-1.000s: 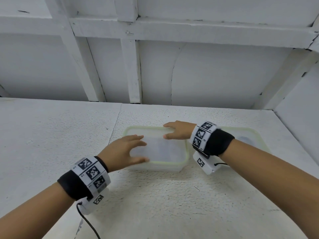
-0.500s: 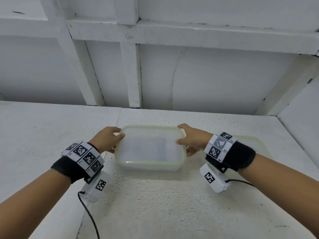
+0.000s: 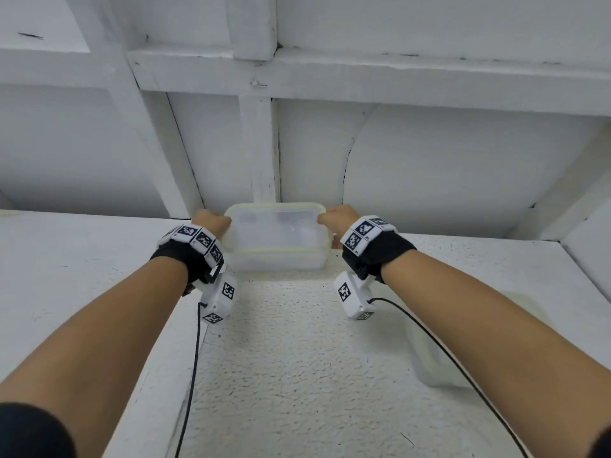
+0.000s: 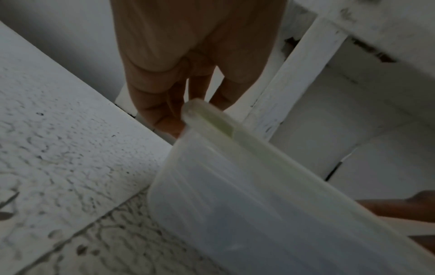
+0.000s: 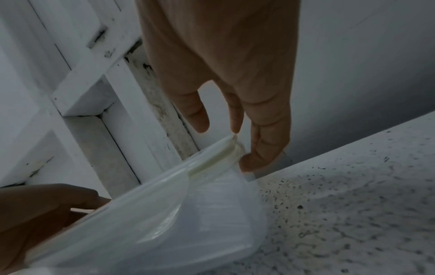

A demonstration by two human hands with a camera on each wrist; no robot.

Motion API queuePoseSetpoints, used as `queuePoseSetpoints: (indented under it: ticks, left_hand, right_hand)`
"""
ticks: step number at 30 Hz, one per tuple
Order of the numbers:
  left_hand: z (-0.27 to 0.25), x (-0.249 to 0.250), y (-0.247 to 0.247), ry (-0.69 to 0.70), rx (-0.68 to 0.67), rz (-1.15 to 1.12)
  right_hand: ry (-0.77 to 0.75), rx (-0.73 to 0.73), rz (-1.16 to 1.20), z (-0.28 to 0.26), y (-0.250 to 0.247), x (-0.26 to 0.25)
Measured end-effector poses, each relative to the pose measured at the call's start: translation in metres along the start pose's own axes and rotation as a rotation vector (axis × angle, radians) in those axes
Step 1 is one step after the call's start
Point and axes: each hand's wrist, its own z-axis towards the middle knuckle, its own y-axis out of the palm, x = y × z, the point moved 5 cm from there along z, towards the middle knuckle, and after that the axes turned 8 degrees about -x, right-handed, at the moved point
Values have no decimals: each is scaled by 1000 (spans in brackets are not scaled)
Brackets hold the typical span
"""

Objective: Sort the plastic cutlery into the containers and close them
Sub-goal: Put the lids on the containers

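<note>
both hands point(image 3: 211, 221) point(image 3: 337, 219) gripping the closed box point(image 3: 276, 236) by its ends – could slip and pop open if squeezed unevenly

— How are your arms sitting?

— You're reaching both forearms straight out ahead, roughly parallel, each wrist wearing a black band with checkered markers.

— And your left hand point(image 3: 211, 220)?

— You're gripping the left end of the lidded container point(image 3: 276, 238) with it, fingers point(image 4: 162, 111) running down its far corner.

— Your right hand point(image 3: 337, 219)?

— You're mirroring that on the right end, thumb tucked at the near side, fingers point(image 5: 266, 141) wrapping the far corner.
</note>
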Motion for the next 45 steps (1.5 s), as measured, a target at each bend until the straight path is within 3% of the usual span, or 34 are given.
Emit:
queuePoseSetpoints:
  ticks: [6,11,14,17,19,22,26,31,33,36,41,45]
  left_hand:
    - [12,-6,3,41,-41,5]
    - [-6,5,0,92,-60,113]
    - [-30,27,-1,234,25,231]
    - [-69,55,7,470,132,229]
    - [-97,71,25,587,92,206]
    - [-134,90,67,649,-44,157]
    - [-168,101,145,578,-349,173]
    - [-192,78,221,309,-630,274]
    - [-197,68,235,260,-671,280]
    - [-208,57,249,161,-739,79]
    - [-210,52,240,139,-681,-131]
    - [-201,37,202,152,-602,-169]
  right_hand:
    - [-30,6,-75,8,6,3]
    - [-51,-27,-175,-22,1,-4]
    - [-120,-86,-249,-59,-9,-3]
    - [-180,-139,-380,-105,-29,10]
    - [-200,-109,-466,-132,-49,25]
    - [-201,-20,-544,-159,-79,52]
    - [-120,89,-609,-181,-113,93]
    - [87,196,-601,-193,-155,162]
    - [216,208,-578,-197,-171,193]
    - [300,193,-460,-203,-176,221]
    - [234,240,-263,-202,-169,225]
    - [134,160,-119,-198,-146,209]
